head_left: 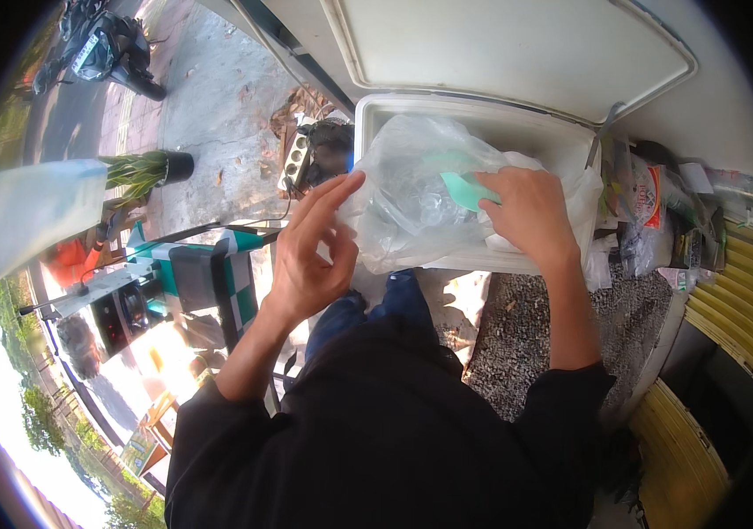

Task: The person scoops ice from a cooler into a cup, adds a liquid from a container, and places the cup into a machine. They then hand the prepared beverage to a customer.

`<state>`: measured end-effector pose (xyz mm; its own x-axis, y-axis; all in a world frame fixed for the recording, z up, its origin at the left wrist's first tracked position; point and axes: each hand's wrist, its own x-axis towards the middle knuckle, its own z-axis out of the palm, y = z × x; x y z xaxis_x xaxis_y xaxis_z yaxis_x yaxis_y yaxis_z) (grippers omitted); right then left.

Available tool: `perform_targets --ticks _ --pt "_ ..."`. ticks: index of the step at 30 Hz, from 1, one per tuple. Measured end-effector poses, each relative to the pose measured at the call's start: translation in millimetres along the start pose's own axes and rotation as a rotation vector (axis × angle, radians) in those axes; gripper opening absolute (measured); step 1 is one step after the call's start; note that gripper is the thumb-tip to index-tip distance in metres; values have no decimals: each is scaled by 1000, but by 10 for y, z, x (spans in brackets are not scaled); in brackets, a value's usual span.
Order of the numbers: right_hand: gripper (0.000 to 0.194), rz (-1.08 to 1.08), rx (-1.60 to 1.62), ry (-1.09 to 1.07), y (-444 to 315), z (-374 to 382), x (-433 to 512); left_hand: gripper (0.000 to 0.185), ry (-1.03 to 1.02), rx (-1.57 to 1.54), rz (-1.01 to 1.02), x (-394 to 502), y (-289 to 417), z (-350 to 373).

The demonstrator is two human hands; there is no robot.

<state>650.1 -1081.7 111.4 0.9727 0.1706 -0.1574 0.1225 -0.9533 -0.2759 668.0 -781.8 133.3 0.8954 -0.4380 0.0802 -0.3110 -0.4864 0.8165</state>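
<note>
A white chest-like box stands before me with its lid raised. Inside it lies a large clear plastic bag, its mouth spread over the near rim. My right hand grips a light green plastic scoop above the bag's opening; the contents look clear and shiny, but what they are I cannot tell. At the bag's left edge is my left hand, the index fingertip against the plastic and the other fingers curled. Whether it pinches the film is not clear.
Right of the box hang plastic packets. On the left are a power strip, a green-and-white checked cloth, a potted plant and a parked motorcycle. A person in orange is farther left. Yellow slatted panels stand at right.
</note>
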Motion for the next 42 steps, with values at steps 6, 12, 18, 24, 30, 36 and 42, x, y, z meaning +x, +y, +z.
perform_targets --ticks 6,12,18,24,30,36,42 --pt "34 18 -58 -102 29 86 47 66 -21 -75 -9 58 72 53" --pt "39 79 -62 -83 -178 -283 -10 68 -39 -138 3 147 29 65" --pt "10 -53 -110 -116 -607 -415 -51 68 -73 -167 -29 176 80 122" --pt "17 5 -102 -335 -587 76 290 67 -33 -208 -69 174 87 79" --pt "41 204 9 -95 -184 -553 -51 67 -49 -229 -69 188 1 0" --pt "41 221 -12 -100 -412 -742 -51 68 -124 -268 -79 245 29 41" --pt "31 46 -73 -92 -439 -521 289 69 -54 -457 -108 215 -144 93"
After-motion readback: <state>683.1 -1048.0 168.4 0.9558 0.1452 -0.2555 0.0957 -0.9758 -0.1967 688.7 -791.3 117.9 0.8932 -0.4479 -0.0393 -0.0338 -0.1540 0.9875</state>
